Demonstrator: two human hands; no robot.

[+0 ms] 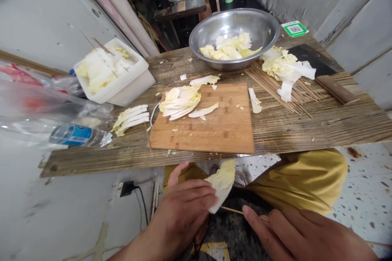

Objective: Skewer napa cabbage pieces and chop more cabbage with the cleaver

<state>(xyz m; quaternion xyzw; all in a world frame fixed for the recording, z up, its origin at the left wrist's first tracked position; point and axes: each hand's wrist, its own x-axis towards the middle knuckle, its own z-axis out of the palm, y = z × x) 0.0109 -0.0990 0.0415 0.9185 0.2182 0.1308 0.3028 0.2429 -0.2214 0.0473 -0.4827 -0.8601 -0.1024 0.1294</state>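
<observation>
Below the table's front edge, my left hand (183, 208) pinches a pale piece of napa cabbage leaf (223, 181). My right hand (294, 232) is closed on a thin bamboo skewer (232, 211) whose tip points at the leaf's lower edge. On the table above lies a wooden cutting board (214, 130) with a small heap of cut cabbage (180, 100) at its far left corner.
A steel bowl (266, 24) holds cabbage at the back. A pile of skewers (275, 85) with more leaves lies right, beside a cleaver (324, 73). A white tub (134, 77) of skewered cabbage and a water bottle (79, 135) sit left. Cabbage strips (131, 118) lie near the board.
</observation>
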